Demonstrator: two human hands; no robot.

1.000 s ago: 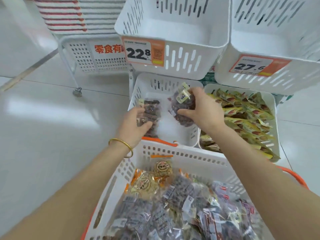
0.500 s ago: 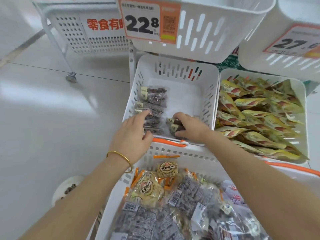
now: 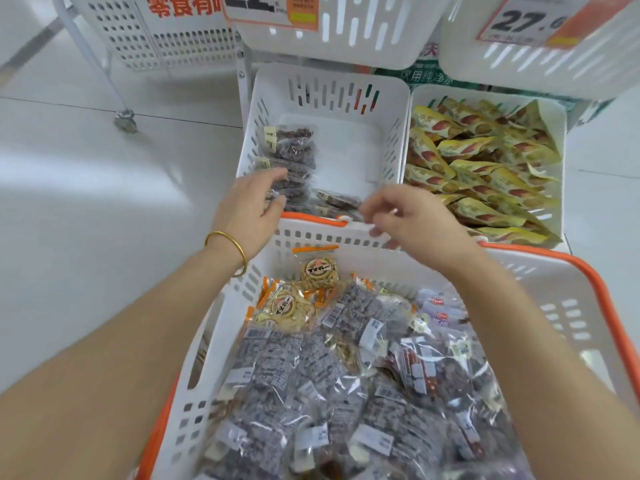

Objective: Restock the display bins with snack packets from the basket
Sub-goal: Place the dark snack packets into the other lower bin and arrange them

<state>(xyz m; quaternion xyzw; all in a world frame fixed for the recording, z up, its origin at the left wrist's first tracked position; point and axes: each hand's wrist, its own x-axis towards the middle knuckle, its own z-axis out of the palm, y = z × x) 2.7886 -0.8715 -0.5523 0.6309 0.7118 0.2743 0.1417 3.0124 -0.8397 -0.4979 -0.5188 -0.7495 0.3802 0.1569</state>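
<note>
The lower left display bin (image 3: 388,109) is white and holds a row of clear packets of dark snacks (image 3: 294,147) along its left side. My left hand (image 3: 251,202), with a gold bangle on the wrist, grips the near end of that row between fingers and thumb. One more dark packet (image 3: 337,200) lies flat at the bin's front edge. Blurred and holding nothing, my right hand (image 3: 412,220) hovers with loosely curled fingers over the far rim of the basket (image 3: 554,306). The white basket has orange handles and is full of several dark snack packets (image 3: 311,375) and round biscuit packets (image 3: 318,271).
The lower right bin (image 3: 557,123) is full of yellow snack packets (image 3: 485,168). Two upper white bins carry price tags, 22.8 (image 3: 273,8) and 27.6 (image 3: 530,20), and overhang the lower ones. A wheeled white rack (image 3: 145,32) stands to the left on the pale floor.
My right hand has let go of its dark packet at the bin's front and pulled back over the basket rim. My left hand stays on the packet row. The view has tilted down.
</note>
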